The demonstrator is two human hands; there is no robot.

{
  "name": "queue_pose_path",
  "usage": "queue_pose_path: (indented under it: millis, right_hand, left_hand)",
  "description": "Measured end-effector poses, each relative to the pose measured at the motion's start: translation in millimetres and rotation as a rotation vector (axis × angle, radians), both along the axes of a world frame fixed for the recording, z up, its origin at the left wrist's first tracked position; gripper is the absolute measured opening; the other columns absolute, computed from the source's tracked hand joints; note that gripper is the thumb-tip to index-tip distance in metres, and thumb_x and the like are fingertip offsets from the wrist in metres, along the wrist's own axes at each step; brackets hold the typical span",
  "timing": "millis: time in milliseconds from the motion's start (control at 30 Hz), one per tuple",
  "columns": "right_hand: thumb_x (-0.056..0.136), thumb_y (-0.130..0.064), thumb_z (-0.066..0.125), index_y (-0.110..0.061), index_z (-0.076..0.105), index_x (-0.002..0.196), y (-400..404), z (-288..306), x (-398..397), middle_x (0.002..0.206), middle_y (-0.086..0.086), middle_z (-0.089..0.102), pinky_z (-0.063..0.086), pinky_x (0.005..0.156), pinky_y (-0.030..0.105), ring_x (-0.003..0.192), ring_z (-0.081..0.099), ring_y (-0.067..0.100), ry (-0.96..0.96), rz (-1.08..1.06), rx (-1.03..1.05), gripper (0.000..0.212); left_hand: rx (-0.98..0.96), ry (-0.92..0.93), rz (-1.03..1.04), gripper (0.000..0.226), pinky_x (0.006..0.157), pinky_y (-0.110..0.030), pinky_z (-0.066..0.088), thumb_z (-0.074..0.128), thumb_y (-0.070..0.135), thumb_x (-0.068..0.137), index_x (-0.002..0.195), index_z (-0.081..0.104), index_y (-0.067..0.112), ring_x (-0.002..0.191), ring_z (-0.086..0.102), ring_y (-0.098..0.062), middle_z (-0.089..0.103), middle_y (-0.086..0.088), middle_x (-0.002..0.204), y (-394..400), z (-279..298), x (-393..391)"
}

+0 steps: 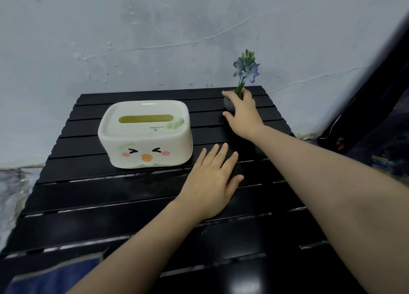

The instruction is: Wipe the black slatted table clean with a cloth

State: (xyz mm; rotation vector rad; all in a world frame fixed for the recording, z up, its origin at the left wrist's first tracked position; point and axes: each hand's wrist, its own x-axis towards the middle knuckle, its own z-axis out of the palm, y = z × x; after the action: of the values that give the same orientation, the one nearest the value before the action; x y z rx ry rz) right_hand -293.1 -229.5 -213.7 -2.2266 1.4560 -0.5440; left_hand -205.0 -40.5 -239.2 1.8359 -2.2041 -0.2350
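The black slatted table (93, 196) fills the lower middle of the head view. My left hand (212, 181) lies flat on its slats, fingers spread, holding nothing, just right of the tissue box. At the far right corner my right hand (242, 113) wraps around a small grey pot (228, 104) with a blue flower (246, 69). A blue cloth (59, 276) lies at the near left edge of the table, partly cut off by the frame.
A white tissue box (145, 134) with a cartoon duck face stands on the left middle of the table. A pale cracked wall (177, 32) rises right behind the table. A dark object (380, 108) leans at the right.
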Motion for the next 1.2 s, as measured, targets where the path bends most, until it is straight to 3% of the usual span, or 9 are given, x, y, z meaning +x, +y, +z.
queue_pose_path:
  millis: [100,233,433,567,933,1200]
  right_hand:
    - [0.097,-0.006,0.055,-0.027,0.050,0.143,1.8,-1.1,-0.5,0.151,0.015,0.030,0.037,0.113,0.045,0.137,0.032,0.035,-0.038,-0.006,-0.045,0.050]
    - [0.096,-0.003,0.057,-0.025,0.055,0.139,19.5,0.5,-3.8,0.147,0.015,0.034,0.034,0.114,0.040,0.138,0.033,0.033,-0.072,0.038,-0.054,0.049]
    - [0.095,-0.005,0.061,-0.026,0.056,0.138,76.8,6.2,-2.0,0.141,0.011,0.038,0.037,0.116,0.040,0.134,0.040,0.029,-0.197,0.149,-0.023,0.048]
    - [0.094,-0.007,0.063,-0.026,0.056,0.138,111.2,6.4,-2.6,0.138,0.010,0.040,0.036,0.115,0.039,0.133,0.041,0.028,-0.190,0.203,-0.006,0.049]
    - [0.095,-0.011,0.063,-0.025,0.053,0.141,139.1,4.5,-4.2,0.148,0.010,0.037,0.036,0.116,0.042,0.136,0.037,0.031,-0.126,0.189,0.008,0.050]
    - [0.095,-0.020,0.065,-0.034,0.051,0.142,155.2,10.6,-12.0,0.162,0.010,0.022,0.023,0.111,0.032,0.149,0.018,0.030,-0.154,0.124,-0.041,0.051]
  left_hand:
    - [0.003,0.020,0.005,0.060,0.127,-0.041,0.005,0.031,0.050,0.103,0.156,0.025,0.021,0.155,0.008,-0.024,0.016,-0.008,0.166,-0.5,2.1,-0.2]
    - [0.015,0.070,0.026,0.055,0.127,-0.041,0.009,0.037,0.046,0.103,0.152,0.034,0.021,0.154,0.014,-0.024,0.022,-0.008,0.164,3.0,6.4,-0.4]
    - [-0.020,0.105,0.109,0.041,0.114,-0.042,0.034,0.048,0.034,0.100,0.138,0.053,0.021,0.140,0.039,-0.026,0.038,-0.006,0.156,27.7,16.5,8.3]
    - [-0.022,0.116,0.209,0.036,0.106,-0.042,0.041,0.051,0.030,0.098,0.132,0.058,0.022,0.132,0.044,-0.025,0.044,-0.002,0.151,58.9,17.9,20.6]
    - [-0.079,0.132,0.281,0.033,0.105,-0.039,0.042,0.053,0.025,0.098,0.129,0.063,0.018,0.126,0.052,-0.025,0.056,-0.006,0.139,103.6,15.4,31.9]
    - [-0.064,0.139,0.262,0.033,0.103,-0.040,0.043,0.053,0.026,0.099,0.130,0.061,0.021,0.125,0.051,-0.024,0.054,-0.002,0.140,101.6,20.3,35.6]
